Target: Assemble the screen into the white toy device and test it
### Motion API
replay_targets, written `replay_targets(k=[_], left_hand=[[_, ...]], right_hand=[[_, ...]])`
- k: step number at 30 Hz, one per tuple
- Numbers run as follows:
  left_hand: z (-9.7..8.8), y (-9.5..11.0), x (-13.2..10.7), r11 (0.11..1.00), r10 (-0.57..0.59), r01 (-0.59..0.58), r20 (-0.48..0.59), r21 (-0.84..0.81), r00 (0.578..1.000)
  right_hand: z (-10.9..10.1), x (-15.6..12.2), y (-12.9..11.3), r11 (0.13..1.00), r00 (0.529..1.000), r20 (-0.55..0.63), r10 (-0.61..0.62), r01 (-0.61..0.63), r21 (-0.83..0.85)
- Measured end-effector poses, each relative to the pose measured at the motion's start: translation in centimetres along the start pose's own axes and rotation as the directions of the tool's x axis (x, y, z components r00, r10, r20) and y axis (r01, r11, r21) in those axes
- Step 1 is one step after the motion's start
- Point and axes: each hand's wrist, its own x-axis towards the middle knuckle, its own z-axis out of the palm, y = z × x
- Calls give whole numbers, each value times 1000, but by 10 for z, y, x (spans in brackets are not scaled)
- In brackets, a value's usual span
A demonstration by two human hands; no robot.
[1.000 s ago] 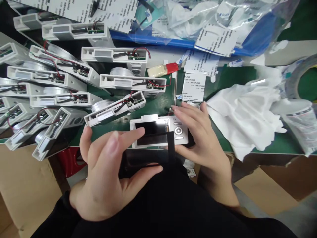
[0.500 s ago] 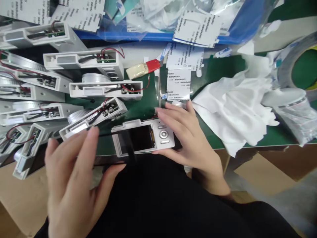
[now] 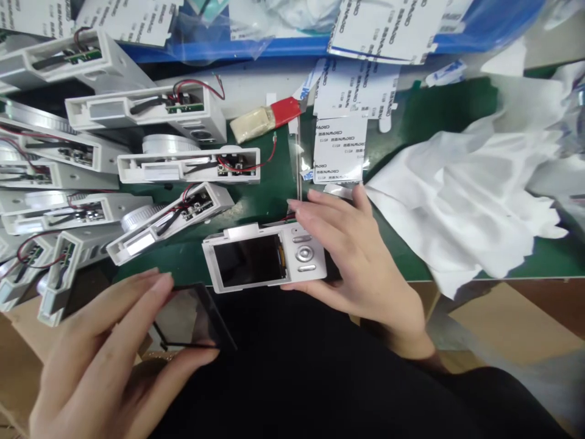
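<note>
My left hand pinches a clear screen cover with a black border by its edges, tilted, below the table edge. To its right, my right hand grips a white digital camera body by its button end, thumb below and fingers above. The camera's back faces up, showing a dark display in an open frame and a round silver button pad. A bit of red wire shows at its top edge near my fingertips. A gap separates the cover from the camera.
Several opened white camera bodies with red and black wires stand at the left. A red-and-cream wrapped piece and printed adhesive sheets lie behind the camera. A crumpled white cloth is at the right, with a blue tray at the back.
My left hand has drawn back down and left with the screen cover, away from the camera's display. The right hand keeps its hold on the camera. The view has shifted slightly.
</note>
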Motion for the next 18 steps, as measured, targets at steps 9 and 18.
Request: replay_targets(k=[9, 18], left_hand=[[30, 33, 40, 949, 280, -284, 54, 133, 959], [40, 36, 47, 947, 280, -298, 147, 119, 949]], right_hand=[[-2, 0, 1, 1000, 1000, 15, -2, 2, -1], [-1, -3, 2, 1000, 1000, 0, -3, 3, 11]])
